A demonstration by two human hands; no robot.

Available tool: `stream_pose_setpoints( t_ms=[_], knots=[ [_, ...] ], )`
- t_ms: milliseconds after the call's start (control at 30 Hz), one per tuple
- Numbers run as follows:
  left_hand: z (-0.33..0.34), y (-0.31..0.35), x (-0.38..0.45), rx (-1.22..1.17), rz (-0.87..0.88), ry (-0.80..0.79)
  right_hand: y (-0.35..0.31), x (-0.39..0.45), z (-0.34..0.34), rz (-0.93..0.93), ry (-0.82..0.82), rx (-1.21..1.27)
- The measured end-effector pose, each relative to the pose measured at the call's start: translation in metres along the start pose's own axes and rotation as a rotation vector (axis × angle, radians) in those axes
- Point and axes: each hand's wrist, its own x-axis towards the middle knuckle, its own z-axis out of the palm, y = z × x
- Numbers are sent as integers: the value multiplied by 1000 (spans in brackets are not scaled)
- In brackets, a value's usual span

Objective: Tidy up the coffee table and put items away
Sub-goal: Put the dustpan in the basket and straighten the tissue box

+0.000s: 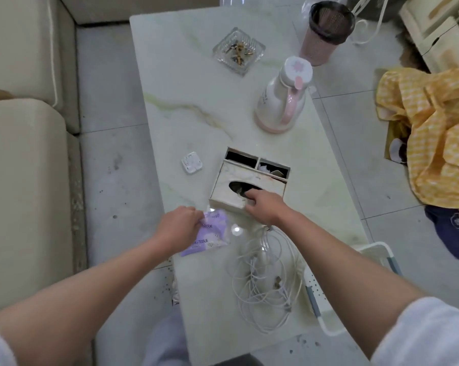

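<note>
A marble-patterned tissue box with two open compartments at its back stands in the middle of the coffee table. My right hand grips the box's near right corner, fingers at its oval slot. My left hand holds a purple tissue pack at the table's near left edge. Tangled white cables lie on the table just below my right hand. A small white earphone case sits left of the box.
A pink and white thermos jug, a glass ashtray and a pink mesh bin stand farther away. A white basket sits right of the table, near yellow cloth. A beige sofa runs along the left.
</note>
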Motion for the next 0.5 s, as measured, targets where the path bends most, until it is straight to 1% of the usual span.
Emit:
stream_pose_setpoints(
  t_ms=[67,167,267,400,500],
  knots=[
    [-11,-7,-5,10,73,67,-7,2,3,5,-27,-63],
    [-28,-6,-5,-12,144,145,-16,1,-9,-42,84,-12],
    [-50,-1,-2,-67,205,185,-15,0,-36,-93,186,37],
    [-81,16,12,-117,317,278,-1,5,-84,-32,399,7],
    [-92,35,40,-80,423,350,9,16,-102,44,403,36]
  ],
)
